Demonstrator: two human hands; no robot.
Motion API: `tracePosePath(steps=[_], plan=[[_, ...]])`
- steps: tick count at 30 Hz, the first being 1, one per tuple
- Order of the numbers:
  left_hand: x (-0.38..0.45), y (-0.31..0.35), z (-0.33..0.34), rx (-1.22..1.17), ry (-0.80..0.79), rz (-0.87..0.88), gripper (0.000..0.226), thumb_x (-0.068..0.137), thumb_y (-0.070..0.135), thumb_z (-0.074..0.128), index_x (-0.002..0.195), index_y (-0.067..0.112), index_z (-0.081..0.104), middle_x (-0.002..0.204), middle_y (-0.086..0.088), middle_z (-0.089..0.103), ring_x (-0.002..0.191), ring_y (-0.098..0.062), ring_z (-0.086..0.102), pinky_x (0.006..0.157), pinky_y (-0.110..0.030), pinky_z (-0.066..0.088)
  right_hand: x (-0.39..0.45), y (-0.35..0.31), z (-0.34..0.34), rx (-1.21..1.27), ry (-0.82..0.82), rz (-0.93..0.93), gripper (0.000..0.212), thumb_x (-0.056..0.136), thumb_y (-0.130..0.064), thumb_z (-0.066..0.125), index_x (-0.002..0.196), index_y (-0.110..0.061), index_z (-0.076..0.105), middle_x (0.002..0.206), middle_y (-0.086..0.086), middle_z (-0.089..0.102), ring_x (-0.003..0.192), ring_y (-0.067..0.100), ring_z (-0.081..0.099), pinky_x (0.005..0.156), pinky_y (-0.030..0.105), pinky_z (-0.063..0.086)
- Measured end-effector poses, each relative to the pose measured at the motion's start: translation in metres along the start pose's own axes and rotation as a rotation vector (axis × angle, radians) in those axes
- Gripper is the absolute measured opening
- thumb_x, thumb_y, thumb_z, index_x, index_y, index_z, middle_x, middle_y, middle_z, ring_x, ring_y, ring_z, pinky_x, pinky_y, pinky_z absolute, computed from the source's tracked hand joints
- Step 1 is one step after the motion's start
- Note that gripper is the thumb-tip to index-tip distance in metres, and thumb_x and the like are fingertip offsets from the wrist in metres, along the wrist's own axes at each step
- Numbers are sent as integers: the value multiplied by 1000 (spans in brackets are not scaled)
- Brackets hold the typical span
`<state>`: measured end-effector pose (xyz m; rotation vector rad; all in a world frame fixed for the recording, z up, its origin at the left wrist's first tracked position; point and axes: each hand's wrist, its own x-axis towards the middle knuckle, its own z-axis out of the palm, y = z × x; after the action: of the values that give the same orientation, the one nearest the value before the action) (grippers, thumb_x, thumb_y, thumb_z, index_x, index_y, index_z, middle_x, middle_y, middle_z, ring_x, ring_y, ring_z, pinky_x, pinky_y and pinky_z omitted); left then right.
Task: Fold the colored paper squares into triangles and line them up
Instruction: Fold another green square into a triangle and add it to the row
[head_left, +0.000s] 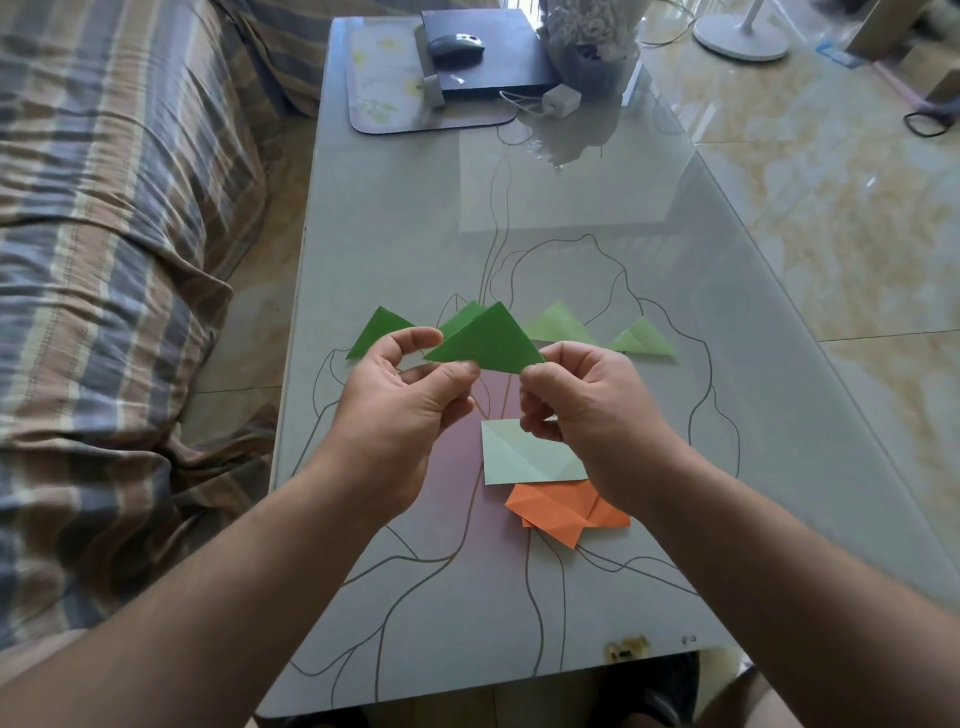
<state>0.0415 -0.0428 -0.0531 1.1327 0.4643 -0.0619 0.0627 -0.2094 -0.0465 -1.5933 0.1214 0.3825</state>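
We hold a dark green triangle (485, 340) above the glass table (395, 218): left hand (402, 395) pinches its left corner, right hand (582, 400) its right. Beyond it, folded green triangles (558, 325) in a row. Nearer us, a pale square (524, 454) and orange papers (558, 512).

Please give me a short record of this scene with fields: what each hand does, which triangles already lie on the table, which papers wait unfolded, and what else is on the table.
left hand: pinches the left corner of the held triangle
right hand: pinches its right corner
held triangle: dark green, folded, lifted above the table
row on table: two dark triangles; two light triangles
waiting papers: pale square, orange papers
far end: mouse on a black box, charger, mat
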Motion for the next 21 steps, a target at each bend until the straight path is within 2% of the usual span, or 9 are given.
tracePosePath(steps=[6, 11, 16, 18, 21], plan=[[1, 1, -2, 2, 68, 26, 35, 89, -1, 73, 114, 18, 58, 90, -6, 70, 72, -11, 70, 71, -25, 60, 1, -2, -3, 11, 13, 4, 24, 96, -1, 58, 74, -12, 60, 63, 3, 61, 57, 18, 56, 73, 43, 49], [3, 2, -3, -4, 82, 23, 30, 94, 1, 69, 117, 17, 58, 86, -5, 70, 73, -13, 69, 72, -25, 60, 2, -2, -4, 33, 23, 13, 27, 95, -1, 58, 71, -14, 59, 62, 3, 61, 56, 16, 55, 74, 44, 49], [3, 3, -2, -30, 109, 53, 17, 104, 6, 55, 118, 15, 58, 83, -5, 73, 74, -16, 70, 74, -29, 62, 1, -2, -4, 45, 18, 30, 26, 97, -4, 60, 73, -14, 59, 62, 2, 61, 56, 15, 56, 76, 44, 52], [2, 2, 0, -113, 142, 22, 13, 110, 16, 46, 117, 16, 57, 83, -6, 75, 75, -19, 72, 75, -33, 64, 1, -1, -3, 47, 5, 43, 25, 98, -7, 61, 75, -14, 60, 63, 2, 62, 56, 15, 57, 76, 44, 53], [-4, -6, 5, -208, 145, -115, 34, 109, 45, 42, 115, 15, 58, 93, -10, 77, 81, -24, 72, 77, -37, 62, 0, -1, 0, 65, -19, 53, 24, 99, -8, 62, 76, -14, 59, 64, 2, 62, 56, 15, 57, 76, 42, 52]])
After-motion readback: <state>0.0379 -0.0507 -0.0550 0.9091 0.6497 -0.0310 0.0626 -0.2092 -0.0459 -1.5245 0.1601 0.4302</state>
